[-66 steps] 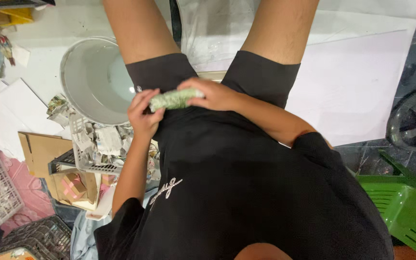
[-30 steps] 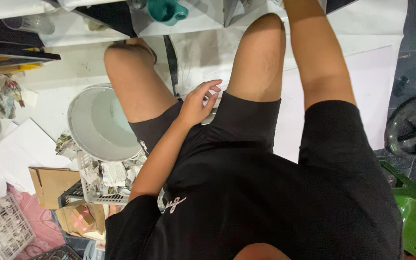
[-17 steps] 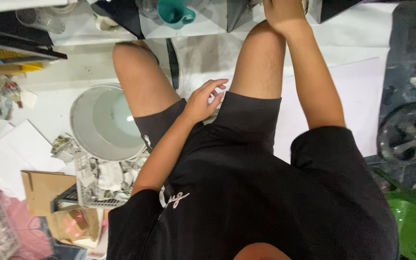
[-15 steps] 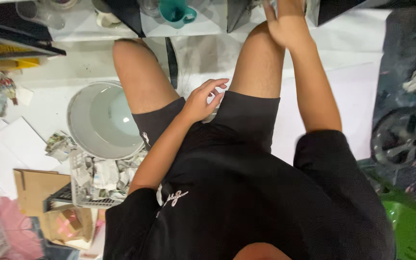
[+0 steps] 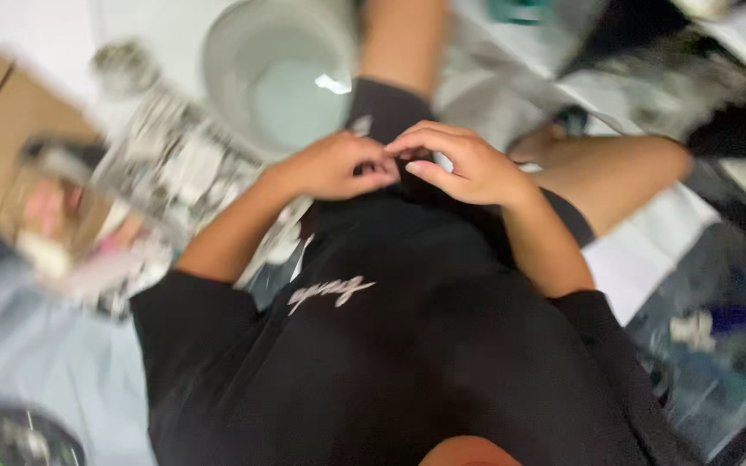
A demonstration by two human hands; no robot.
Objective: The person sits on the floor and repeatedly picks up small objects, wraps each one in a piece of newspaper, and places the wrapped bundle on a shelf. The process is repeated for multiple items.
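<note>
A: Hands, two, bare, meeting in the lap at picture centre. I log the left hand (image 5: 331, 166) coming in from eight o'clock, forearm slanted up, knuckles bent, fingertips curled toward one o'clock. The right hand (image 5: 468, 164) enters from five o'clock, wrist cocked, fingers arched over and pointing toward nine o'clock.

B: Grip state?

A: Fingertips of both hands pressed close together, nearly touching each other. A small pale scrap (image 5: 358, 126) shows just above the left fingers; whether either hand pinches it I cannot tell, the view is smeared by motion. Its shape and long axis are likewise unreadable.

B: Where does it sit?

A: On the black shorts (image 5: 390, 108), at twelve o'clock of the left hand, between the two bare thighs.

B: Surroundings, by material?

A: Item: black shirt (image 5: 390, 362), soft cloth, pale script across the chest. Item: round basin (image 5: 278, 73), pale grey, smooth, at eleven o'clock of the hands, beside the left thigh. Item: wire basket (image 5: 174, 164), stuffed with crumpled pale scraps, at nine o'clock. Item: cardboard sheet (image 5: 10, 112), brown, flat, at ten o'clock, far edge. Item: white sheet (image 5: 641, 255), flat, under the right leg at three o'clock.
</note>
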